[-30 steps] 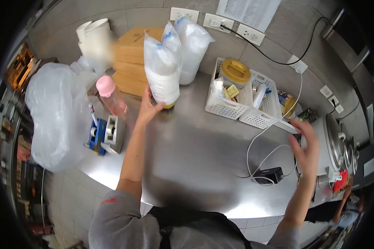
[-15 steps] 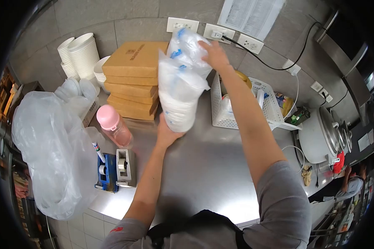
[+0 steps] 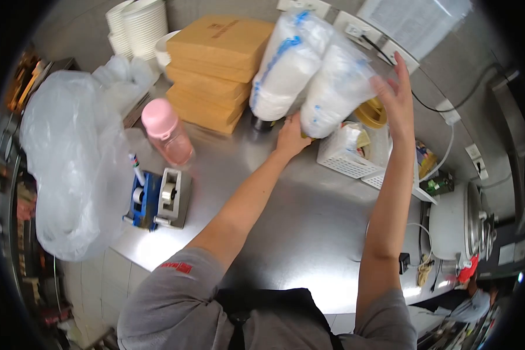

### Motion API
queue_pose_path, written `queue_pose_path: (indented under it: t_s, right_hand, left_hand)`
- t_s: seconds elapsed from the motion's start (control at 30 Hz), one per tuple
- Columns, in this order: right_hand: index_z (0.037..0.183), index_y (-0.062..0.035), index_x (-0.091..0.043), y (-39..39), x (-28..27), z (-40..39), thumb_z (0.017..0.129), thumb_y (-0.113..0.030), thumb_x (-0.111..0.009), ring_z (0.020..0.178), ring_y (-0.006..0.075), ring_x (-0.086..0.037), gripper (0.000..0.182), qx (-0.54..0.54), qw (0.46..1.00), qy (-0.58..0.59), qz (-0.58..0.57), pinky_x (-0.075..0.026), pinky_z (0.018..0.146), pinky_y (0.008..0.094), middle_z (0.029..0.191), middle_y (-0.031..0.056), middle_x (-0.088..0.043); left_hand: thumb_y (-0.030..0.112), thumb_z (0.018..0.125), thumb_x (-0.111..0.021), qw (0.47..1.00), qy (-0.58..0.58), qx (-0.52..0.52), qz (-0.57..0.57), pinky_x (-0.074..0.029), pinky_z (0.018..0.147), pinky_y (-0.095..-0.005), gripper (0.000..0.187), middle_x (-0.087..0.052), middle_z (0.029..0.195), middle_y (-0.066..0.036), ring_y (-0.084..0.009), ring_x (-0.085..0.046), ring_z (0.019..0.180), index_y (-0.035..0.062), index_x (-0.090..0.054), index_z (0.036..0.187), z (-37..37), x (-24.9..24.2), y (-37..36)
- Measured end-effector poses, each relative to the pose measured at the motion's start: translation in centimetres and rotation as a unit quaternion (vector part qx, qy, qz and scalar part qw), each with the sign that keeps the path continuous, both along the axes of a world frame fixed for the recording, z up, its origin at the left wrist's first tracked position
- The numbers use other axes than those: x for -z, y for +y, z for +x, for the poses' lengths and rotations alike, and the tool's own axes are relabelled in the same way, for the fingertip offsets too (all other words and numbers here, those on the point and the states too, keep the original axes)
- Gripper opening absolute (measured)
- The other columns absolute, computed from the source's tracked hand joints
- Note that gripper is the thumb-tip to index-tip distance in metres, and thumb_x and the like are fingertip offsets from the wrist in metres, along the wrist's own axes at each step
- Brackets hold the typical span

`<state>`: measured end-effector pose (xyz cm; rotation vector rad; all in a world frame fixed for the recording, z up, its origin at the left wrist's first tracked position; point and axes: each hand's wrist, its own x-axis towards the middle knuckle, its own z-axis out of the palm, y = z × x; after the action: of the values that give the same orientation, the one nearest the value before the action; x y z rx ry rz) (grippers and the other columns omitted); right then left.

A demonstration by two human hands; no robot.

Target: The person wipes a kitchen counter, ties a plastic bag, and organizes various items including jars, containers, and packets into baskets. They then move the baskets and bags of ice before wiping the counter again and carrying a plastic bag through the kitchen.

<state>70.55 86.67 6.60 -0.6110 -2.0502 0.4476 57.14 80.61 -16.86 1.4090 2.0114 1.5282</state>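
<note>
My left hand (image 3: 291, 139) is closed at the lower end of a clear plastic sleeve of stacked white items (image 3: 332, 87), its fingers partly hidden beneath. This sleeve leans to the right, its loose top towards my right hand (image 3: 395, 99). That hand is raised with fingers spread, fingertips right at the crumpled plastic. Just left, a second sleeve of white stacked items (image 3: 283, 70) with blue print stands upright beside the brown cardboard boxes (image 3: 216, 55).
On the steel counter (image 3: 297, 216) stand a pink bottle (image 3: 168, 134), two tape dispensers (image 3: 157, 201) and a large plastic bag (image 3: 70, 169). White paper cups (image 3: 144, 29) are stacked behind. A white basket (image 3: 347, 154) sits right, then a cooker (image 3: 449, 224). A person (image 3: 472, 306) is far right.
The front sleeve has moved right, away from the boxes, with my left hand at its base. My right hand has come off the rear sleeve and spread its fingers. The view has shifted.
</note>
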Motion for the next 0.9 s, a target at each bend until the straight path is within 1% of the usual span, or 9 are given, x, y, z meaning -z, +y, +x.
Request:
queue_pose_path:
  t_s: [0.07, 0.17, 0.37, 0.47, 0.53, 0.6, 0.67, 0.77, 0.9]
  right_hand:
    - [0.131, -0.0173, -0.040, -2.3, 1.5, -1.6, 0.068, -0.033, -0.072, 0.114, 0.0376, -0.040, 0.072, 0.080, 0.986, -0.091, 0.118, -0.037, 0.093, 0.0418, 0.130, 0.0229, -0.034]
    - [0.131, -0.0190, -0.039, -1.7, 4.1, -3.9, 0.060, -0.027, -0.078, 0.113, 0.0414, -0.040, 0.082, 0.115, 0.968, -0.139, 0.175, -0.039, 0.091, 0.0425, 0.130, 0.0262, -0.031]
    - [0.130, -0.0217, -0.040, -6.1, 1.4, -5.8, 0.061, -0.037, -0.076, 0.122, 0.0389, -0.031, 0.080, 0.347, 0.871, -0.309, 0.157, -0.036, 0.086, 0.0605, 0.133, 0.0173, -0.033]
    - [0.132, -0.0131, -0.036, -8.1, 0.6, -7.9, 0.065, -0.036, -0.074, 0.124, 0.0383, -0.030, 0.080, 0.217, 0.922, -0.130, 0.294, -0.033, 0.093, 0.0556, 0.132, 0.0207, -0.035]
    - [0.131, -0.0036, -0.034, -10.3, 2.1, -11.1, 0.070, -0.035, -0.069, 0.124, 0.0372, -0.031, 0.077, 0.030, 0.963, -0.091, 0.253, -0.031, 0.098, 0.0471, 0.131, 0.0236, -0.037]
    - [0.129, 0.0016, -0.034, -14.2, 5.1, -14.6, 0.076, -0.033, -0.064, 0.121, 0.0374, -0.036, 0.071, -0.125, 0.979, -0.094, 0.134, -0.031, 0.100, 0.0407, 0.129, 0.0259, -0.037]
    - [0.129, 0.0043, -0.033, -16.3, 8.4, -17.2, 0.079, -0.033, -0.060, 0.120, 0.0391, -0.036, 0.068, -0.200, 0.971, -0.129, 0.025, -0.030, 0.100, 0.0418, 0.130, 0.0266, -0.036]
    - [0.128, 0.0069, -0.031, -19.2, 11.9, -17.8, 0.079, -0.034, -0.059, 0.121, 0.0396, -0.034, 0.069, -0.196, 0.970, -0.126, -0.073, -0.030, 0.101, 0.0419, 0.130, 0.0278, -0.035]
    - [0.132, 0.0043, -0.026, -20.8, 13.7, -13.1, 0.078, -0.040, -0.062, 0.123, 0.0374, -0.033, 0.078, -0.179, 0.971, -0.141, -0.065, -0.029, 0.102, 0.0399, 0.132, 0.0264, -0.034]
  left_hand:
    - [0.008, 0.062, -0.066, 0.998, 0.004, -0.034, -0.060, -0.042, 0.082, -0.0404, 0.050, -0.048, 0.102, -0.020, -0.0358, -0.048, 0.098, 0.0032, -0.041, 0.105, 0.0, -0.4, -1.8]
    - [0.007, 0.060, -0.068, 0.967, -0.070, -0.231, 0.087, -0.040, 0.077, -0.0400, 0.042, -0.044, 0.090, -0.014, -0.0329, -0.046, 0.088, 0.0030, -0.040, 0.090, -0.5, 1.2, -3.1]
    - [0.011, 0.061, -0.070, 0.997, -0.040, -0.044, 0.039, -0.038, 0.084, -0.0368, 0.053, -0.045, 0.103, -0.018, -0.0334, -0.045, 0.099, 0.0038, -0.040, 0.104, -2.7, -1.8, -7.2]
    - [0.010, 0.064, -0.069, 0.977, 0.106, -0.105, 0.150, -0.036, 0.089, -0.0393, 0.055, -0.043, 0.109, -0.019, -0.0351, -0.043, 0.104, 0.0019, -0.040, 0.110, -2.5, -7.7, -14.5]
    - [0.007, 0.063, -0.068, 0.922, 0.219, -0.258, 0.187, -0.031, 0.094, -0.0438, 0.068, -0.036, 0.119, -0.023, -0.0406, -0.035, 0.108, -0.0004, -0.033, 0.120, -4.7, -10.2, -19.8]
    - [0.007, 0.062, -0.070, 0.879, 0.120, -0.379, 0.264, -0.029, 0.096, -0.0458, 0.077, -0.035, 0.121, -0.024, -0.0433, -0.031, 0.113, 0.0004, -0.028, 0.127, -8.2, -9.9, -21.8]
    - [0.009, 0.061, -0.073, 0.874, 0.147, -0.440, 0.145, -0.032, 0.095, -0.0454, 0.086, -0.041, 0.119, -0.024, -0.0434, -0.035, 0.114, 0.0015, -0.023, 0.130, -11.0, -10.1, -22.9]
    - [0.014, 0.059, -0.075, 0.922, 0.029, -0.382, 0.053, -0.036, 0.092, -0.0436, 0.087, -0.044, 0.118, -0.023, -0.0395, -0.041, 0.113, 0.0001, -0.025, 0.129, -13.5, -7.9, -22.6]
    - [0.025, 0.061, -0.075, 0.940, 0.108, -0.318, 0.063, -0.040, 0.086, -0.0418, 0.075, -0.051, 0.110, -0.019, -0.0353, -0.050, 0.103, 0.0007, -0.036, 0.121, -13.9, -6.6, -22.5]
